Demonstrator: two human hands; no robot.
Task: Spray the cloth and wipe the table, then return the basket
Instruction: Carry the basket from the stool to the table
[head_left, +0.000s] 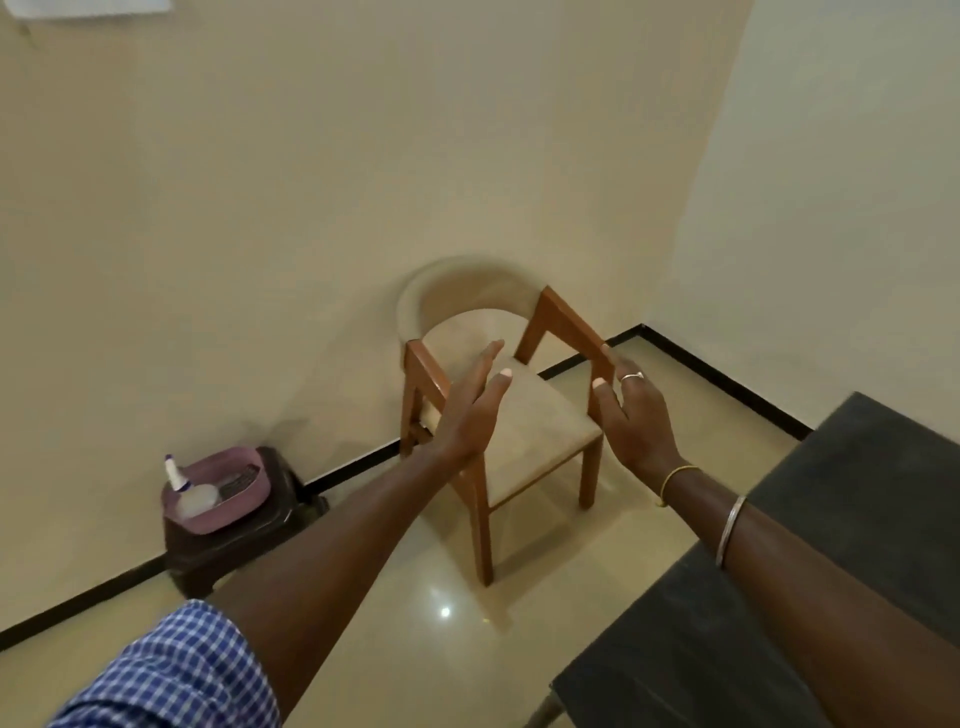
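A pink basket (228, 512) sits on a dark brown stool (239, 540) by the wall at the left. In it lie a clear spray bottle (189, 493) with a white and purple nozzle and a dark folded cloth (238, 482). The dark grey table (852, 525) fills the lower right. My left hand (475, 410) and my right hand (631, 415) are both stretched forward in the air in front of the chair, fingers apart, holding nothing. Both hands are far from the basket.
A wooden chair (519, 415) with a beige padded seat and curved back stands against the cream wall, straight ahead. The glossy tiled floor (405, 597) has a black skirting strip along the walls. My right forearm crosses above the table's corner.
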